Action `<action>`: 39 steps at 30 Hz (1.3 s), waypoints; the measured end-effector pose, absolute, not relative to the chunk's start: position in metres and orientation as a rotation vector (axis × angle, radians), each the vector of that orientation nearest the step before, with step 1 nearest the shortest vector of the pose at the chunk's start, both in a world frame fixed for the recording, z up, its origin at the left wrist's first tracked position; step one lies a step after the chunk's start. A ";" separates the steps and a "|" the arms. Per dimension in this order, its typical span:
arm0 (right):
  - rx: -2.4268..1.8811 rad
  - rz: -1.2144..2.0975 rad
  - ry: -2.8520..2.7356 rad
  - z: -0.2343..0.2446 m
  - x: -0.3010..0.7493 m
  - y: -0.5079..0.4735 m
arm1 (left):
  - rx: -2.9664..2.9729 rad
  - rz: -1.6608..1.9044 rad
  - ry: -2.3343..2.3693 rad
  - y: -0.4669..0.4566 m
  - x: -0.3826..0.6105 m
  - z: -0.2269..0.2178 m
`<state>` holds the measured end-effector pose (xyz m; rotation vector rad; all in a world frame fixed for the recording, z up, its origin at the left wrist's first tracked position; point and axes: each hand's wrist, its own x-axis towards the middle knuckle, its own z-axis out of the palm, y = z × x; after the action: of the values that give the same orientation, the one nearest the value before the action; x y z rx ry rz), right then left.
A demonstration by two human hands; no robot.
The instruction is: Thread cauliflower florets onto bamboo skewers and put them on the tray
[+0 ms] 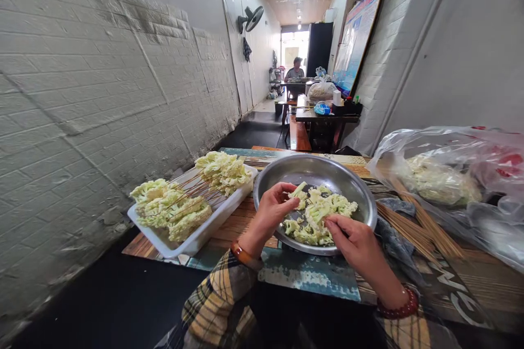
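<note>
A wide metal basin (268,166) stands on the table before me, with pale green-white cauliflower florets (341,204) in its bottom. Over its left side, my left hand (275,207) pinches a small cauliflower floret (301,192) by thumb and fingers. At the right side of the basin, my right hand (352,237) has its thumb and fingertips closed on another cauliflower piece (317,214) above the pile. To the left, a white plastic tray (176,252) holds cauliflower skewers (225,172) in bunches, their sticks pointing inward.
Loose bamboo skewers (409,226) lie right of the basin on a dark cloth (395,242). Beyond them sits a clear plastic bag (440,174) of cauliflower. A brick wall (82,92) runs along the left. Farther back are another table (323,115) and a seated person (295,70).
</note>
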<state>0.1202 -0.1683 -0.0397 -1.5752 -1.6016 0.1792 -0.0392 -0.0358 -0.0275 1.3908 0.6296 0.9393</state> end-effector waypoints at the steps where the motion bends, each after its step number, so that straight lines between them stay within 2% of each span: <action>1: -1.578 0.183 -1.606 -0.039 0.120 -0.168 | 1.410 0.959 0.635 -0.036 -0.039 -0.028; 17: -1.591 0.184 -1.603 -0.040 0.119 -0.167 | 1.967 1.278 0.652 -0.044 -0.039 -0.025; 39: -1.626 0.152 -1.572 -0.049 0.116 -0.168 | 2.147 1.391 0.642 -0.053 -0.039 -0.026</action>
<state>0.1155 -0.1677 -0.0490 -1.6262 -1.5716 0.1522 -0.0392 -0.0530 -0.0259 2.1474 0.6424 1.3905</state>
